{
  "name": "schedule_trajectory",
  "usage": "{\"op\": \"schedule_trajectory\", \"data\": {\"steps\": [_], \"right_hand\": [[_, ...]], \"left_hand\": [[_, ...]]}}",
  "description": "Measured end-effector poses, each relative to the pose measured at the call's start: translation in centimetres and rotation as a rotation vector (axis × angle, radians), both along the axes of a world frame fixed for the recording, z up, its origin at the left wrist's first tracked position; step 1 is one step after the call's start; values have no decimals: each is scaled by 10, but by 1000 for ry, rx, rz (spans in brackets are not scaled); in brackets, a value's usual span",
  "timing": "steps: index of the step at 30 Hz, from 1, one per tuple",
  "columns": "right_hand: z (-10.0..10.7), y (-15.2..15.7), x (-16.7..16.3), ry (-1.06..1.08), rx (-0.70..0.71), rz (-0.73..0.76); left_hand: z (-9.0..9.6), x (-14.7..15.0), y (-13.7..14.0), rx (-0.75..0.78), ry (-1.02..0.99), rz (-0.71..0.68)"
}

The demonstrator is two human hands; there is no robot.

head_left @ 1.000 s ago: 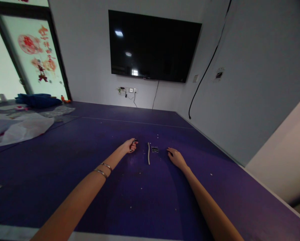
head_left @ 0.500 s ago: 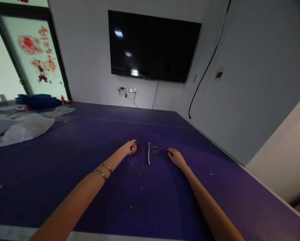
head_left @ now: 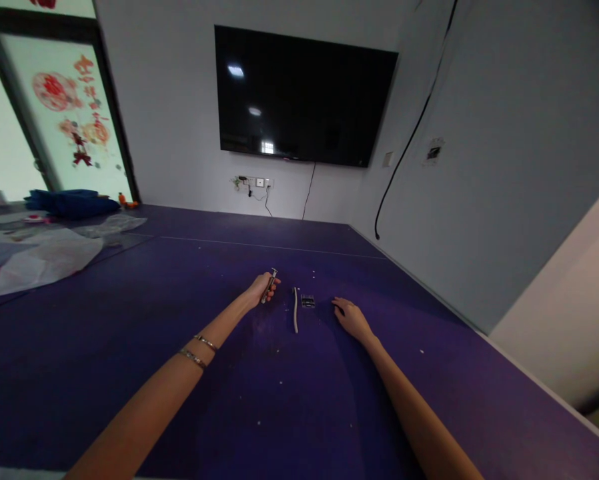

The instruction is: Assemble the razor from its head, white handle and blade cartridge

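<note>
My left hand (head_left: pixel 265 289) is closed around a slim metal tool (head_left: pixel 273 273) with a short crosswise head pointing away from me. Its exact kind is too small to tell. Just right of that hand, a short pale cable-like strip (head_left: pixel 295 313) lies lengthwise on the purple tabletop (head_left: pixel 219 413). Beside the strip is a small flat rectangular piece (head_left: pixel 308 301) with dark parts, perhaps in clear wrapping. My right hand (head_left: pixel 350 317) rests on the table to the right of this piece, fingers loosely bent with a gap at the thumb, holding nothing visible.
White plastic sheeting (head_left: pixel 49 257) and a dark blue cloth bundle (head_left: pixel 69 203) lie at the far left. A black cable (head_left: pixel 402 157) hangs down the right wall to the table edge. A television (head_left: pixel 304 97) is mounted on the far wall above sockets. Tiny white bits dot the tabletop.
My left hand has turned and lifted slightly, so the metal tool now shows along its length. My right hand stays in nearly the same place. The view has shifted slightly.
</note>
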State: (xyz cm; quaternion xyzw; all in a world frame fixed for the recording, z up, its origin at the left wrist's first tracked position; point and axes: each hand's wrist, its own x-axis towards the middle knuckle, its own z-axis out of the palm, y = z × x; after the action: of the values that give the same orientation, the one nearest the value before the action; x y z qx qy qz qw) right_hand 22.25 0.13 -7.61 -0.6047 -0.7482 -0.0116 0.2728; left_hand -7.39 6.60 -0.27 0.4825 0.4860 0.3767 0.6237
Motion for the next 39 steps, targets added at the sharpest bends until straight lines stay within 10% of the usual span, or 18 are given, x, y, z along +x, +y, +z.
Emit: {"op": "schedule_trajectory", "data": {"steps": [11,26,39], "right_hand": [[3,-2,-3,-9,16,-1],[29,-13,-29,75,148,-63],[47,-9,-141,-206,-282,-142]], "left_hand": [[3,18,-11,303,48,-113],[8,11,-10,354,-23,-117],[20,14,-22,362,-56,-164]]}}
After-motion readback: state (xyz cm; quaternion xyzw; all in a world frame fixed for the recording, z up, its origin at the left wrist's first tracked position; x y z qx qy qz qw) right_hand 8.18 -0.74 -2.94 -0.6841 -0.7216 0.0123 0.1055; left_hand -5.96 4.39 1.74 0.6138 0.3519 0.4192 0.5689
